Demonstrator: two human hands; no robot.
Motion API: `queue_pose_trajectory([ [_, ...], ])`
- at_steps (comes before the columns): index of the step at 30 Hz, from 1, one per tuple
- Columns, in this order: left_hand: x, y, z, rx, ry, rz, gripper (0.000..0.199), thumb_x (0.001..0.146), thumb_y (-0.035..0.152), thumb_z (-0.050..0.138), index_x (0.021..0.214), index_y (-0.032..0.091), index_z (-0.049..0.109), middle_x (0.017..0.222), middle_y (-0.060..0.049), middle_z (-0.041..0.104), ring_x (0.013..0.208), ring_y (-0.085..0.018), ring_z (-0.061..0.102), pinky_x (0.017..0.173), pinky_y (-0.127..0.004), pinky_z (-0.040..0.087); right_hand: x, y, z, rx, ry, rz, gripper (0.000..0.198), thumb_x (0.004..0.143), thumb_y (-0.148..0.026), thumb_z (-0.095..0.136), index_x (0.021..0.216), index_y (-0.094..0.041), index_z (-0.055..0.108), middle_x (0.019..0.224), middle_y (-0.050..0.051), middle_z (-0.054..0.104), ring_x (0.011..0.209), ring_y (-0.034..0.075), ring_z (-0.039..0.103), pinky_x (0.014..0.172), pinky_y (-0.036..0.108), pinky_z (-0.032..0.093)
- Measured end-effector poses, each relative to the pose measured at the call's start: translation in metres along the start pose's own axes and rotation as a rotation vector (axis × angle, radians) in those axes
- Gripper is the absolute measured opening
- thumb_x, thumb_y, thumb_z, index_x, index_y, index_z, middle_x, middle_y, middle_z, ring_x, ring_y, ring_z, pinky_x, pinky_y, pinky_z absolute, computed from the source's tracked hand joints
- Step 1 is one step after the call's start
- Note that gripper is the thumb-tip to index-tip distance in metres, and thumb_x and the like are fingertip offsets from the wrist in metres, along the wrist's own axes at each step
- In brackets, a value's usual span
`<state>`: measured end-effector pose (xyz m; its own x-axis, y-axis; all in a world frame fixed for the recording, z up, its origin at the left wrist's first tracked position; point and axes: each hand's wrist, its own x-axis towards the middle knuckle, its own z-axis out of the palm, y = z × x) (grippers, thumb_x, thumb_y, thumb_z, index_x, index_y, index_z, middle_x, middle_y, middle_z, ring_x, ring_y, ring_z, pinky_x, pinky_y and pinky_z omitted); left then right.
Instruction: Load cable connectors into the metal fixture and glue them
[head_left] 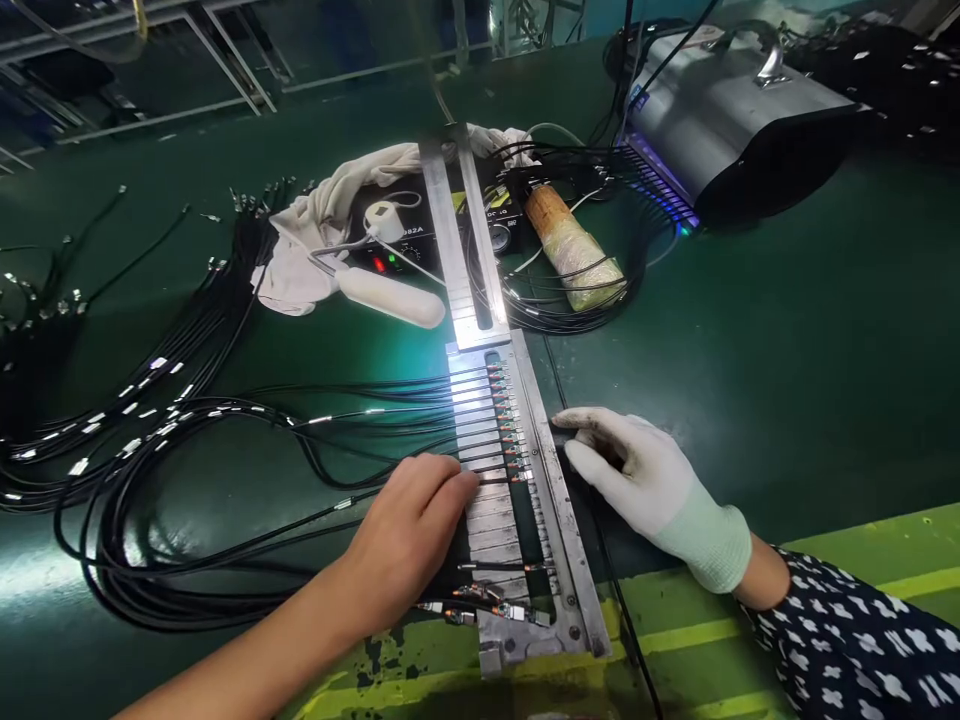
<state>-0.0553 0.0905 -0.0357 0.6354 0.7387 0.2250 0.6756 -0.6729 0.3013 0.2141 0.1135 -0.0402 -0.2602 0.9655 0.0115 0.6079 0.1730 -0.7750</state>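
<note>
A metal slotted fixture [491, 505] lies lengthwise in front of me, with several black cables set side by side in its upper slots. Their small connector ends, orange and silver [514, 438], line up along its central gap. My left hand [409, 515], bare, is closed at the fixture's left edge, pinching a black cable [491, 481] whose tip reaches that gap. Just off the fixture's right edge is my right hand [637, 465] in a white glove, thumb and forefinger apart, nothing visible between them. Several loose connector ends [495, 605] rest at the fixture's near end.
Long black cable bundles [112, 510] loop across the left of the green table. Beyond the fixture are a soldering iron with a white handle [390, 297], a black control box [409, 250], a white cloth [292, 265] and a wrapped wooden handle [574, 250]. A grey machine [720, 110] glows purple at the back right.
</note>
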Motion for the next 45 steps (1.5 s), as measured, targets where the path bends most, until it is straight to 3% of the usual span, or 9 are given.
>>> queue_pose_trajectory([
  [7,-0.008,-0.003,-0.002,0.012,0.019,0.046,0.030,0.095,0.006,0.042,0.120,0.014,0.057,0.101,-0.007,0.052,0.092,-0.018,0.048,0.078,-0.033,0.038,0.002,-0.003,0.000,-0.016,0.002,-0.017,0.019,0.095,-0.030,0.053,0.112,-0.028,0.062,0.085,-0.003,0.069,0.076,0.018,0.062,0.072,0.034,0.046],
  [14,-0.010,0.001,-0.013,0.119,-0.118,0.042,0.038,0.095,0.008,0.040,0.130,0.015,0.052,0.084,-0.004,0.056,0.072,-0.018,0.045,0.061,-0.031,0.030,0.004,-0.003,-0.001,-0.040,-0.006,-0.027,0.018,0.095,-0.031,0.053,0.108,-0.027,0.064,0.084,-0.002,0.069,0.075,0.019,0.062,0.069,0.033,0.045],
  [18,-0.015,0.013,-0.024,-0.134,-0.192,-0.137,0.033,0.097,0.015,0.045,0.129,0.022,0.048,0.094,-0.002,0.062,0.081,-0.016,0.052,0.072,-0.032,0.036,-0.004,-0.002,0.001,-0.053,-0.010,-0.056,0.019,0.095,-0.031,0.052,0.108,-0.026,0.064,0.090,0.001,0.070,0.082,0.021,0.063,0.076,0.037,0.046],
  [23,-0.026,0.024,-0.032,-0.417,-0.361,-0.343,0.010,0.098,0.026,0.046,0.105,0.024,0.053,0.096,0.000,0.060,0.087,-0.016,0.053,0.078,-0.031,0.039,-0.009,-0.003,0.003,-0.074,-0.026,-0.067,0.019,0.095,-0.032,0.052,0.109,-0.025,0.064,0.088,0.001,0.069,0.082,0.021,0.063,0.078,0.040,0.046],
  [25,-0.025,0.025,-0.032,-0.475,-0.394,-0.380,0.013,0.100,0.026,0.043,0.097,0.024,0.055,0.094,0.000,0.059,0.088,-0.016,0.052,0.078,-0.031,0.040,-0.008,-0.003,0.003,-0.069,-0.031,-0.049,0.019,0.096,-0.033,0.052,0.108,-0.026,0.064,0.088,0.000,0.069,0.082,0.021,0.062,0.078,0.040,0.047],
  [32,-0.029,0.019,-0.032,-0.438,-0.334,-0.353,0.015,0.099,0.024,0.044,0.097,0.024,0.059,0.092,-0.002,0.060,0.087,-0.017,0.054,0.078,-0.031,0.041,-0.008,-0.001,0.002,-0.059,-0.036,-0.051,0.019,0.096,-0.034,0.052,0.108,-0.026,0.065,0.090,0.000,0.070,0.084,0.022,0.063,0.078,0.040,0.047],
  [36,-0.062,0.000,-0.047,-0.250,-0.209,-0.360,0.013,0.097,0.025,0.047,0.100,0.024,0.060,0.095,-0.003,0.060,0.089,-0.019,0.055,0.079,-0.031,0.043,-0.007,-0.002,0.002,-0.056,-0.040,-0.052,0.021,0.095,-0.034,0.052,0.109,-0.026,0.065,0.091,0.001,0.070,0.084,0.022,0.063,0.079,0.040,0.048],
  [40,-0.093,-0.017,-0.067,-0.122,-0.256,-0.349,0.011,0.095,0.029,0.051,0.099,0.026,0.061,0.094,-0.002,0.060,0.086,-0.018,0.056,0.075,-0.029,0.045,-0.005,-0.003,0.002,-0.063,-0.036,-0.043,0.021,0.095,-0.035,0.052,0.108,-0.026,0.066,0.095,0.002,0.071,0.086,0.022,0.064,0.080,0.040,0.048],
  [45,-0.072,0.003,-0.055,-0.109,-0.173,-0.307,0.021,0.095,0.025,0.052,0.116,0.024,0.055,0.104,-0.005,0.062,0.096,-0.020,0.056,0.085,-0.033,0.045,-0.005,-0.001,0.003,-0.074,-0.028,-0.053,0.021,0.095,-0.035,0.052,0.106,-0.026,0.067,0.100,0.001,0.071,0.090,0.022,0.064,0.081,0.039,0.048],
])
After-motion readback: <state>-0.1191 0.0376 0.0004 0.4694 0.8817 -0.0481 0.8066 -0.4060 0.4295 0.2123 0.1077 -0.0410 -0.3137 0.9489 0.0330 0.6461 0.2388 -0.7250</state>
